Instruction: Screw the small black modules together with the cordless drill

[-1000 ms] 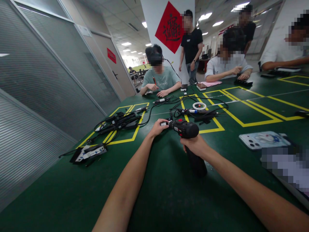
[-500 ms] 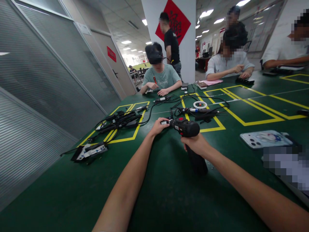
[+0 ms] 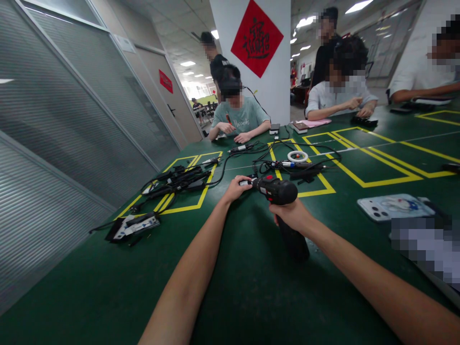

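Green table (image 3: 118, 282) is being divided by yellow tape (image 3: 179, 210); its surface is being shared by cables (image 3: 179, 179) and a phone (image 3: 397, 207). Drill (image 3: 278, 189) is being gripped by the right hand (image 3: 292, 212), fingers wrapped round the handle, nose being pointed left, mid-table. Small pale piece (image 3: 246, 182) is being held at the drill's nose by the left hand (image 3: 235, 189), fingertips closed on it.

The left forearm (image 3: 194, 261) is seen at seven o'clock from the centre, bare and narrowed toward the wrist. The left hand (image 3: 235, 189), near the centre, is bare too. At four o'clock the right forearm (image 3: 366, 277) is seen, also bare, broadened away from the wrist. The right hand (image 3: 293, 214), closer in, is left bare, its fingers partly hidden.
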`<state>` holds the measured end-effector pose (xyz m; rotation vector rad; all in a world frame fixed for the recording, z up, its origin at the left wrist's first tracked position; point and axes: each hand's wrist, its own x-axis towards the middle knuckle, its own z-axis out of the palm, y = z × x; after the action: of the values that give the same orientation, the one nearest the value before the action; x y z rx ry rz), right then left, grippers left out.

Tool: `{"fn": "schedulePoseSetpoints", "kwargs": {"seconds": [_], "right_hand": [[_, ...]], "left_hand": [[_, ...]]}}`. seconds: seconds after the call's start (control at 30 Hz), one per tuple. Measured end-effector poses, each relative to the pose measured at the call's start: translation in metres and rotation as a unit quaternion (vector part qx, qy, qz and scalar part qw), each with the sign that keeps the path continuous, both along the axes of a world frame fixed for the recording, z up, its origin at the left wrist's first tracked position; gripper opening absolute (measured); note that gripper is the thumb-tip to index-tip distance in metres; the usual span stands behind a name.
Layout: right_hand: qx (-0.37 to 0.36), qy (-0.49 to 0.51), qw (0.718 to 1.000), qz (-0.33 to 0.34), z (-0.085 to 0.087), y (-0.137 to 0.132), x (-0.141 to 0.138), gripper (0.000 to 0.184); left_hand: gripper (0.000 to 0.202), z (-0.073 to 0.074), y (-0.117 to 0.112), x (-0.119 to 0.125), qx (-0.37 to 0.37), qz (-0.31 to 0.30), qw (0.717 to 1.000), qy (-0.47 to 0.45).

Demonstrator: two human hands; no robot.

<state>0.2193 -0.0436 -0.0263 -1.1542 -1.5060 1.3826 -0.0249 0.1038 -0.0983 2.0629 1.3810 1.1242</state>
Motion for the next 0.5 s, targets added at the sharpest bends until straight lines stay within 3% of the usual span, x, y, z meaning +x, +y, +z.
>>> {"fn": "schedulePoseSetpoints", "kwargs": {"seconds": [0.5], "right_hand": [[0.017,-0.018,1.000,0.010,-0.0034,0.0016,0.0008,0.014]], "left_hand": [[0.033,0.0018,-0.0015,0.0010,-0.003,0.001,1.000,0.002]]}}
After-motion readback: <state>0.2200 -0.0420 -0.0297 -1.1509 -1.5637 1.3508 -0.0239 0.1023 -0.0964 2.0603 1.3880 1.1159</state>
